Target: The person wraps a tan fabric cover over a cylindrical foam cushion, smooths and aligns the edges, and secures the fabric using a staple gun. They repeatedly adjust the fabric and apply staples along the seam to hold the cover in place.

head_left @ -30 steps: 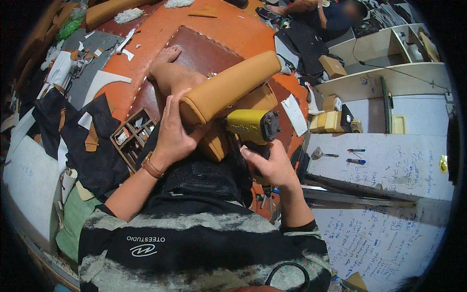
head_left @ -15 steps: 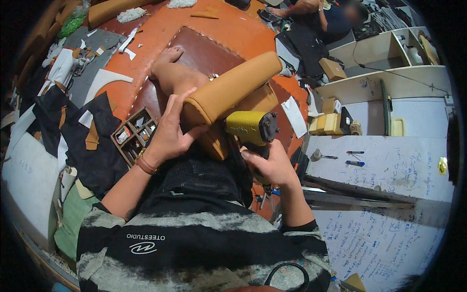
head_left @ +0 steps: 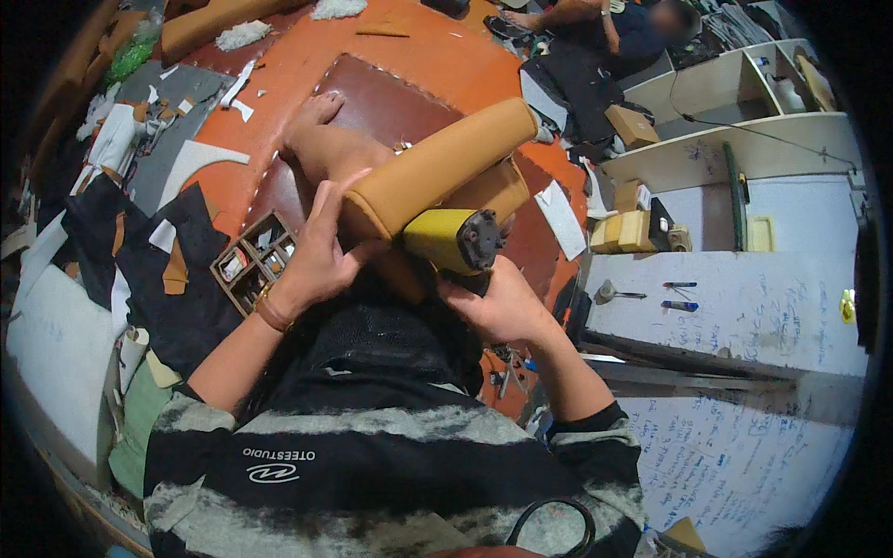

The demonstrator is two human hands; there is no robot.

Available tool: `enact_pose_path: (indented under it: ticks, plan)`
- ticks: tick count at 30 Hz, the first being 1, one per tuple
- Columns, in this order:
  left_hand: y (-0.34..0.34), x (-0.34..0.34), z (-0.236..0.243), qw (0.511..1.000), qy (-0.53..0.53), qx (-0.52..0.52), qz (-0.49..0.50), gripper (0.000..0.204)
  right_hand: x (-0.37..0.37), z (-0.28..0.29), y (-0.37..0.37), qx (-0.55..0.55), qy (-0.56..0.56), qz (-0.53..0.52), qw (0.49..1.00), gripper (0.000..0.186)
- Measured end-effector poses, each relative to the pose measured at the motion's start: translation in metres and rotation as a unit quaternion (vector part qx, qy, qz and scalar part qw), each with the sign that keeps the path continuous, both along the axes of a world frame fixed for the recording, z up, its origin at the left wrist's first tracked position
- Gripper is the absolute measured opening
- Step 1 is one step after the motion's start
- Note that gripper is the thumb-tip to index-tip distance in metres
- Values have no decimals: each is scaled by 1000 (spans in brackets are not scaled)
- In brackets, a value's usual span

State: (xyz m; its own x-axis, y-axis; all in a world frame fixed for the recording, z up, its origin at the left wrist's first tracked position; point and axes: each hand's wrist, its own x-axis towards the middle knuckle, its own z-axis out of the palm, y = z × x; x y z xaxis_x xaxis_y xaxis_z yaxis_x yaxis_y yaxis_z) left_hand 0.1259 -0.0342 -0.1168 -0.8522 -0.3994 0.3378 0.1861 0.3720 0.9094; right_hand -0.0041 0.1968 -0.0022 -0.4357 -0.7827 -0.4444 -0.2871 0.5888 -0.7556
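Note:
A tan leather-covered padded roll (head_left: 446,166) lies slantwise over my lap, its near round end toward me. My left hand (head_left: 326,246) grips that near end, with the thumb beneath and the fingers along the side. In my right hand (head_left: 502,302) is a yellow and black staple gun (head_left: 442,237), held by its handle. Its yellow body sits against the underside of the roll near my left thumb; its nose is hidden. A further tan padded piece (head_left: 498,191) shows behind the roll, seemingly joined to it.
A wooden compartment box (head_left: 256,260) with small parts stands left of my leg. Black fabric scraps (head_left: 191,288) and white offcuts lie farther left. On the right is a white board (head_left: 707,298) with pens and yellow foam blocks (head_left: 623,234). Another person (head_left: 642,33) sits at the far right.
My right hand has brought the staple gun leftward and in closer under the roll, turning it slightly. My left hand keeps its hold, and the roll has shifted a little to the left.

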Motion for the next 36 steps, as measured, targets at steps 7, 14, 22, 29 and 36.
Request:
enact_pose_path:
  ticks: [7,14,22,29,36]
  plan:
    - [-1,2,4,999,-39,2,1,90,-8,10,32,-76,-44,-61,994,49]
    - [20,-5,17,987,-124,90,54,90,-20,16,58,-90,-32,-203,975,36]
    - [18,-4,14,992,-99,32,69,87,-34,14,38,-67,4,-128,990,44]
    - [13,-6,9,995,-77,26,54,87,-51,11,23,-23,49,-56,997,44]
    - [8,-7,10,995,-87,29,47,86,-52,16,14,16,-2,-126,992,37]
